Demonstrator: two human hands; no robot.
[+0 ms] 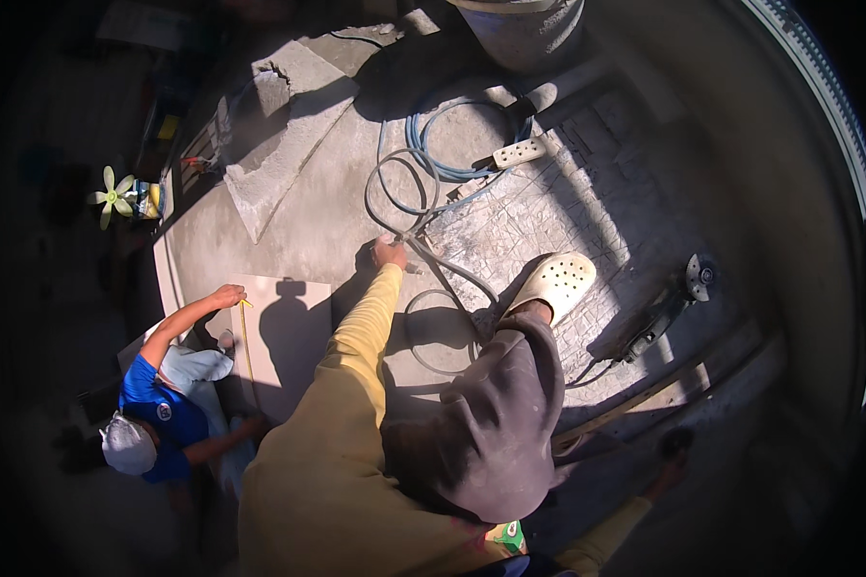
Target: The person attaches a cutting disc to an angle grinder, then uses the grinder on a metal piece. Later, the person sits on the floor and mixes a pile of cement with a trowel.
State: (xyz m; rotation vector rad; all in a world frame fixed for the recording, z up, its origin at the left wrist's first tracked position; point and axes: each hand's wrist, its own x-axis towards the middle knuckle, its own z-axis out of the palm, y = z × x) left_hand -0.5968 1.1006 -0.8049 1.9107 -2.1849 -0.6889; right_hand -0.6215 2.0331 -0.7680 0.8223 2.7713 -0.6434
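Left grip (pixel 390 253) closed on grey cable (pixel 445 262) slanting lower-right, right grip (pixel 673 469) too dark to tell

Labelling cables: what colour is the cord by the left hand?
The cord by the left hand is grey; see the head view.

The floor (pixel 308 231) carries cables (pixel 467 175), a socket strip (pixel 520 154) and apparently a grinder (pixel 652 330).
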